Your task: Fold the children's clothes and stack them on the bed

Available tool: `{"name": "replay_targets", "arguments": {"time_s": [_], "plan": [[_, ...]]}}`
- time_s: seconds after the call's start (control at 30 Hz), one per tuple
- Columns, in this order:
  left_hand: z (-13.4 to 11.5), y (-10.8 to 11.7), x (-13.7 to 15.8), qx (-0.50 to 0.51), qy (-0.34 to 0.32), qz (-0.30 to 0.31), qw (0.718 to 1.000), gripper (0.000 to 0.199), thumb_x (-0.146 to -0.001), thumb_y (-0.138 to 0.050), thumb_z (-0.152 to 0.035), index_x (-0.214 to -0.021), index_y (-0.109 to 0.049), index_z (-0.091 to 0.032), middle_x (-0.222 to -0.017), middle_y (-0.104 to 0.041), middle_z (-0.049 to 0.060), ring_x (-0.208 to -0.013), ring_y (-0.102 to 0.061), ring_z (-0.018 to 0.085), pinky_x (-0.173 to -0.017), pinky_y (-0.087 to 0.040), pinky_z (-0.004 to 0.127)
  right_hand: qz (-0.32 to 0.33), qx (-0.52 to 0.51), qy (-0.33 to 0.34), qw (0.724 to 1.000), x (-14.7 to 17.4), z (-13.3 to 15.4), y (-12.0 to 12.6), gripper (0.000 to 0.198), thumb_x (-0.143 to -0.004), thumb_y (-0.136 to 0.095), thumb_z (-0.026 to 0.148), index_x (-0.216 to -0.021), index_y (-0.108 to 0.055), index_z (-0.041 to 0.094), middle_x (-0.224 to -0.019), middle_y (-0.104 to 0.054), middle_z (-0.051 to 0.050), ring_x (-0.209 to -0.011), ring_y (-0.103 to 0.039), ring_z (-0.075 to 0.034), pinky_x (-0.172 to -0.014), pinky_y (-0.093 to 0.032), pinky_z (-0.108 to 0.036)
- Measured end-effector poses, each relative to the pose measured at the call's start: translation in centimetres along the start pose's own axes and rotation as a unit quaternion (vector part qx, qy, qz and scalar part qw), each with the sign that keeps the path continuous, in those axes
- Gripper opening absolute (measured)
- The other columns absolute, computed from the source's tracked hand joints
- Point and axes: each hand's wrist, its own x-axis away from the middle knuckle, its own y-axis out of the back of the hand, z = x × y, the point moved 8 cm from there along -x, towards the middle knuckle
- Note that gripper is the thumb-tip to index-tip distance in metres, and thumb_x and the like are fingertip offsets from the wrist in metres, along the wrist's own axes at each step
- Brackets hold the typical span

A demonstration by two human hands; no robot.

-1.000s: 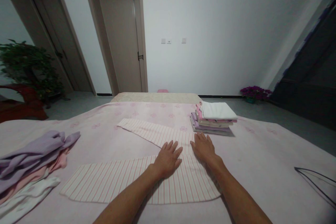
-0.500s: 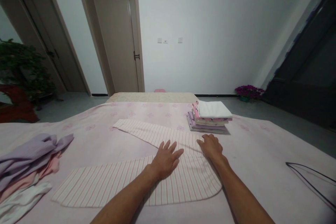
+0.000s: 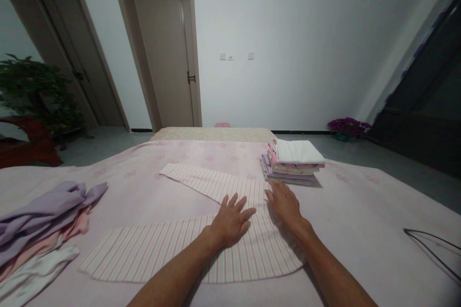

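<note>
Pale trousers [image 3: 151, 249] with pink stripes lie on the pink bedspread, their two legs spread apart toward the left. My left hand [image 3: 232, 220] rests flat on the middle of them, fingers spread. At their far right edge, my right hand [image 3: 284, 201] has bent fingers and thumb closed on the cloth; the fingertips are partly hidden. Just beyond my right hand stands a neat stack of folded clothes [image 3: 300, 152], white on top, with pink, cream and purple layers below.
Crumpled purple, pink and white clothes [image 3: 54, 216] lie at the left. A thin black cord or wire loop [image 3: 428, 244] is on the right of the floral bedspread [image 3: 345, 230]. Beyond are a door [image 3: 162, 57], a green plant [image 3: 32, 91] and purple flowers [image 3: 348, 127].
My right hand has moved slightly left, and the trousers' far right edge has drawn inward with it. My left hand stays flat in place. The view has shifted a little.
</note>
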Motion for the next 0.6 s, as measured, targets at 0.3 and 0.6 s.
{"name": "replay_targets", "arguments": {"time_s": [0.3, 0.6], "plan": [[7.0, 0.3, -0.3, 0.029, 0.131, -0.132, 0.982, 0.049, -0.104, -0.024, -0.035, -0.140, -0.053, -0.020, -0.145, -0.057, 0.010, -0.141, -0.046, 0.023, -0.119, -0.035, 0.047, 0.065, -0.006, 0.065, 0.996, 2.9, 3.2, -5.7, 0.061, -0.102, -0.028, 0.044, -0.152, -0.042, 0.011, -0.161, -0.034, -0.013, -0.151, -0.025, -0.027, -0.122, -0.015, -0.046], [19.6, 2.2, 1.6, -0.092, 0.237, -0.057, 0.966, 0.056, -0.101, -0.033, -0.047, -0.148, -0.046, -0.018, -0.159, -0.039, 0.017, -0.148, -0.032, 0.033, -0.118, -0.026, 0.054, 0.052, -0.007, 0.067, 0.996, 2.7, 3.0, -5.8, 0.061, -0.101, -0.030, 0.045, -0.150, -0.045, 0.013, -0.160, -0.036, -0.013, -0.151, -0.026, -0.026, -0.122, -0.016, -0.047]]}}
